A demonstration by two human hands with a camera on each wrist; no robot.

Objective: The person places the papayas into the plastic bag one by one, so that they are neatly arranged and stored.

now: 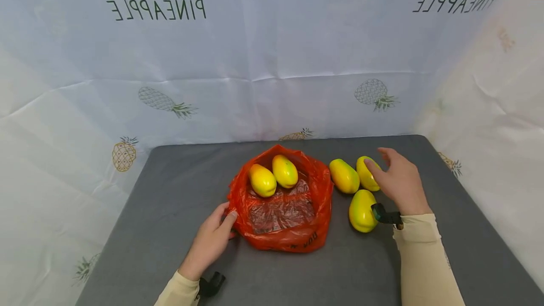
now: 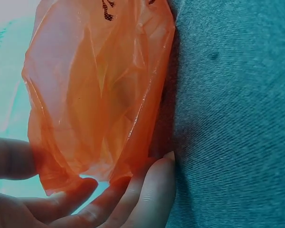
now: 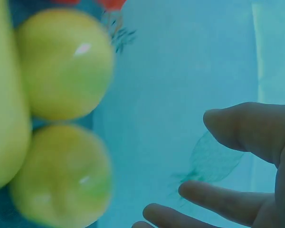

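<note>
A red plastic bag (image 1: 320,202) stands with its mouth open on the dark table. Two yellow mangoes, a left one (image 1: 262,181) and a right one (image 1: 285,172), lie inside it at the back. My left hand (image 1: 211,237) holds the left side of the bag, its thumb and fingers around the thin plastic (image 2: 104,104). To the right of the bag lie three more mangoes: one beside the bag (image 1: 344,176), one farther right (image 1: 366,174) and one nearer me (image 1: 362,211). Above the farther-right mango my right hand (image 1: 399,181) hovers, fingers spread, holding nothing.
Dark grey cloth covers the table (image 1: 170,202). Behind it hangs a white curtain (image 1: 272,51) with pineapple prints, and its folds come down along both sides. A black wrist camera (image 1: 384,214) sits at my right wrist, near the closest mango.
</note>
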